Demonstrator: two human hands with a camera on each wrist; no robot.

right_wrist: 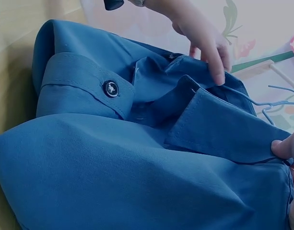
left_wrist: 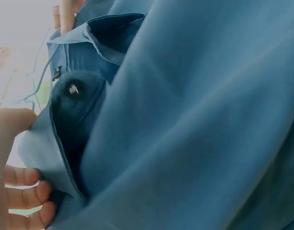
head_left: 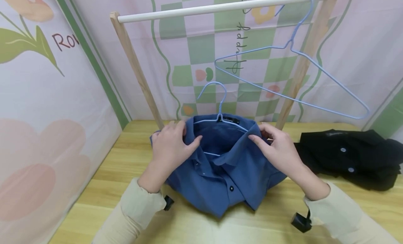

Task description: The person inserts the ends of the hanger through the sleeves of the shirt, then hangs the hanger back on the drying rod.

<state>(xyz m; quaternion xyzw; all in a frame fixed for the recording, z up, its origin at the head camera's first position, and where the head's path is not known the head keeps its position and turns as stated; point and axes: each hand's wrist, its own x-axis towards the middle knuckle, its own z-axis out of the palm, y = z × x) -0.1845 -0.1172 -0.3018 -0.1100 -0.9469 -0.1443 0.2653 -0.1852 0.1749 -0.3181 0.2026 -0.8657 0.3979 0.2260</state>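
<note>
A blue button-up shirt (head_left: 245, 177) hangs around a light-blue wire hanger (head_left: 221, 105), whose hook rises out of the collar. My left hand (head_left: 170, 142) pinches the collar's left side between thumb and fingers. On the opposite side, my right hand (head_left: 278, 147) grips the collar and shoulder cloth, thumb on top. The right wrist view shows the collar flap (right_wrist: 214, 124) and a dark button (right_wrist: 111, 88) on the front placket. In the left wrist view, blue cloth (left_wrist: 185, 115) fills most of the frame. The hanger's arms are partly hidden inside the shirt.
Behind the shirt stands a rack with a white rail (head_left: 204, 10) and wooden legs. A second blue wire hanger (head_left: 292, 49) hangs from it at the right. A folded black garment (head_left: 362, 156) lies on the wooden table (head_left: 104, 191) at the right.
</note>
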